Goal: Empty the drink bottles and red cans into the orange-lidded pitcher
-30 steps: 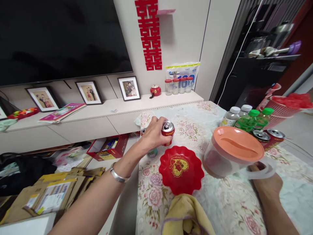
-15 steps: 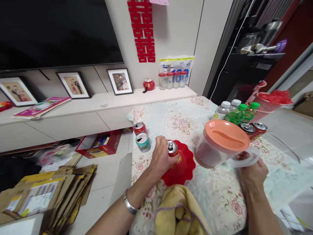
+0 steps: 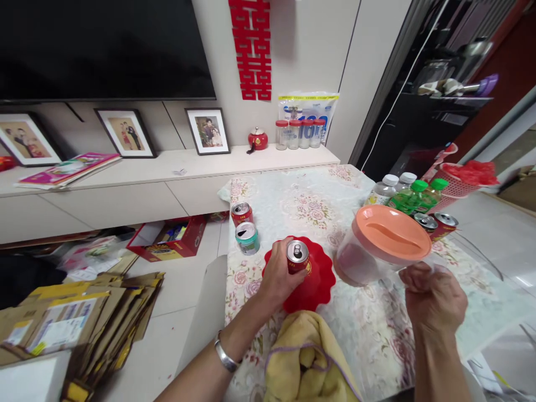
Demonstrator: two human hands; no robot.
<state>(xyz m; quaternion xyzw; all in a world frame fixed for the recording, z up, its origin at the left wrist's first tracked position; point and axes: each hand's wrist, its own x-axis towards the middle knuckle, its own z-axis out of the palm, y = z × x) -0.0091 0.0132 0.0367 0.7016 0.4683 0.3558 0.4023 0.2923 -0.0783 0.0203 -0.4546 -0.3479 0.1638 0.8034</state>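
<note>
My left hand point(image 3: 281, 273) is closed around an opened red drink can point(image 3: 297, 258), which is upright over a red scalloped dish point(image 3: 320, 279). At the handle of a clear plastic pitcher point(image 3: 355, 259) with an orange lid point(image 3: 391, 231), my right hand point(image 3: 435, 296) has its fingers curled round the grip. The handle is mostly hidden by that hand. Left of the dish stand an opened teal can point(image 3: 247, 240) and another red can point(image 3: 242, 214). A yellow cloth point(image 3: 307, 357) lies bunched in front of the dish.
Bottles with white and green caps point(image 3: 412, 195) and two more cans point(image 3: 444, 220) stand beyond the pitcher. A pink basket point(image 3: 456, 184) is behind them. The flowered tablecloth point(image 3: 288, 195) covers the table. Flattened cardboard point(image 3: 121, 312) is piled on the floor at left.
My right hand has risen and turned at the pitcher's handle, its fingers now in front of it. My left hand still grips the can over the dish. The view has shifted slightly.
</note>
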